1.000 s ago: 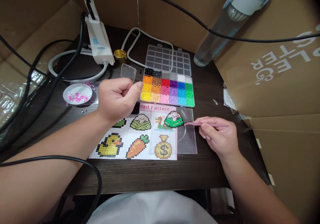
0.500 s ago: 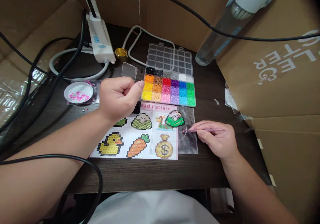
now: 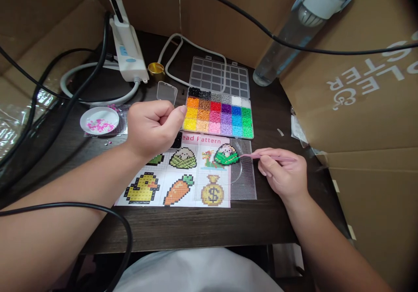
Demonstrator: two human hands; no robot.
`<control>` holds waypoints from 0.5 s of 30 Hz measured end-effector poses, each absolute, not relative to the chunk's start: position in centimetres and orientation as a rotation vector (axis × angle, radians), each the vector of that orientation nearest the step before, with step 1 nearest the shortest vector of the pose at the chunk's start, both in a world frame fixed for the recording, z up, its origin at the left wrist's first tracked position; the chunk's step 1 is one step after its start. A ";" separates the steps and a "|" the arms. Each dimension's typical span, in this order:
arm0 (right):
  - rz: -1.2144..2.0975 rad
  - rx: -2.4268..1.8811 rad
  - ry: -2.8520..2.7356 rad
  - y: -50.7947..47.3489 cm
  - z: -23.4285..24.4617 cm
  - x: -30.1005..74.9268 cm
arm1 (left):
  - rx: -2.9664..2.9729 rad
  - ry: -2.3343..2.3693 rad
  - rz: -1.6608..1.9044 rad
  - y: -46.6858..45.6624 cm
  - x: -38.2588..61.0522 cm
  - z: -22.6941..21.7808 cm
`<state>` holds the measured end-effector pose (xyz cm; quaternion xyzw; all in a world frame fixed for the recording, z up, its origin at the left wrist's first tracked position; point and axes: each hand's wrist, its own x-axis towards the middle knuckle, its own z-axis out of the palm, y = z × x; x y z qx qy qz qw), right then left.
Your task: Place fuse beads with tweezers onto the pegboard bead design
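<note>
My right hand point(image 3: 284, 172) grips pink tweezers point(image 3: 272, 157). Their tip reaches the right edge of a green, white and black bead figure point(image 3: 227, 155) on a clear pegboard point(image 3: 246, 183). Whether a bead sits in the tip is too small to tell. Under part of the pegboard lies a printed bead pattern sheet point(image 3: 163, 198) with a duck, a carrot and a money bag. My left hand point(image 3: 153, 129) is a closed fist held over the sheet's upper left. Anything inside it is hidden. Just beyond its thumb stands a compartment box of coloured beads point(image 3: 215, 118).
A white dish with pink beads point(image 3: 99, 120) is at the left, on another pegboard point(image 3: 123, 120). Behind are a power strip point(image 3: 132, 57), a gold cup point(image 3: 156, 70) and a clear bottle point(image 3: 277, 52). Black cables point(image 3: 129, 226) cross the left side. Cardboard walls point(image 3: 369, 118) surround the table.
My right hand has turned and raised the tweezers, so their tip went from below the bead figure up to its right edge. The left fist keeps its pose. The view shifted slightly.
</note>
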<state>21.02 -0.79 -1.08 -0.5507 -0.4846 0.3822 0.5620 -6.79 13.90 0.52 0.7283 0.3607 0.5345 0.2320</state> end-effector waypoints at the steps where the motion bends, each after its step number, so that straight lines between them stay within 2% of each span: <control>1: 0.881 -1.329 -1.134 -0.7 -1.1 20.9 | 2.000 0.989 1.471 13.9 -6.8 0.5; 15: 0.859 -1.456 -1.196 -0.5 -0.6 20.3 | 2.031 0.980 1.463 14.1 -6.8 0.5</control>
